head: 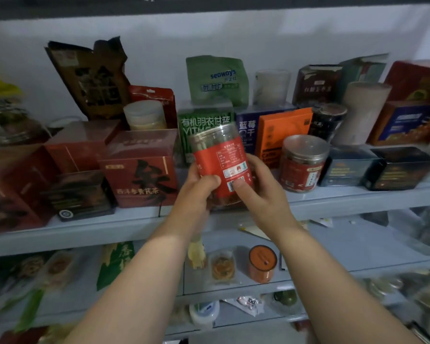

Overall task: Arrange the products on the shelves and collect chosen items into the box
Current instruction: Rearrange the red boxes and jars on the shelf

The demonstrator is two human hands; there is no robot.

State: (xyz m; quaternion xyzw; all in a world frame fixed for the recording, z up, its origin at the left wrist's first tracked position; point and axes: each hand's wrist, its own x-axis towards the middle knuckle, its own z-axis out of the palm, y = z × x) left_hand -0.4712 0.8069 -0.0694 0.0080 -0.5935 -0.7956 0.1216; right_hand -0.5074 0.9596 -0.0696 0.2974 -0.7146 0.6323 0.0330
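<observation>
**Operator A:** Where is the red-labelled jar [221, 157] being held?

**Operator B:** It is being held in front of the upper shelf [358, 197], between the large red box [144, 170] and a second jar [303, 165] with a similar red label. It is being kept tilted, with the clear lid end leaning up and to the left. Whether its base is touching the shelf cannot be told.

**Operator A:** How is the jar being gripped?

**Operator B:** Both grips are being used. The left grip [196, 192] is being closed round the lower left side, with the thumb being laid across the label. The right grip [258, 192] is being closed round the lower right side, with the thumb being pressed on the barcode panel.

**Operator A:** What is being seen around the jar?

**Operator B:** A green box [204, 120] is being partly covered just behind the lid end. A green pouch [217, 80] is being shown standing above that box. An orange box [281, 130] is being shown to the right, behind the second jar. An orange cup [262, 263] is being shown on the lower shelf [333, 281], between the two forearms.
</observation>
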